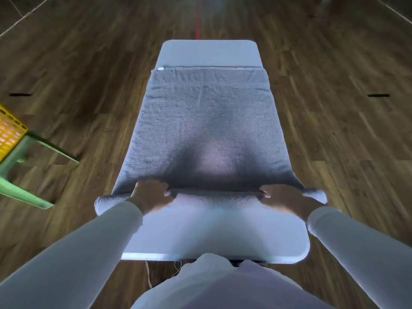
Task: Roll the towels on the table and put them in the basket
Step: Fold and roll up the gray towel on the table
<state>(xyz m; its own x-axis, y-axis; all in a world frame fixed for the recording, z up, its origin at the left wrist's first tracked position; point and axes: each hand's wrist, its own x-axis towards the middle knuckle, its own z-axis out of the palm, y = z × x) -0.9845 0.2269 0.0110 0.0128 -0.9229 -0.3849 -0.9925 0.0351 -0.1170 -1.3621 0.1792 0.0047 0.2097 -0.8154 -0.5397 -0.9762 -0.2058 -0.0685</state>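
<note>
Watching from my remote station, I look down on a long white bench (207, 233) with a grey towel (200, 121) spread flat along it. The towel reaches from one side edge to the other and stops short of the far edge, where a strip of bench top shows. Its near end is wound into a tight roll (214, 196) lying across the bench, parallel to the near edge, and the roll's tips poke out past both side edges (the right tip is pale and blurred).

The left hand (150, 195) sits on the roll toward the left edge, with fingers curled over the top and the thumb against it, gripping the cloth. The right hand (287, 197) grips the roll the same way toward the right edge. A band of bench top lies between the roll and the near edge.

White sleeves (78, 253) cover both forearms. Well off the bench's left side, a yellow basket (9, 132) rests on a green stool (33, 150) on the wooden floor (334, 130).
</note>
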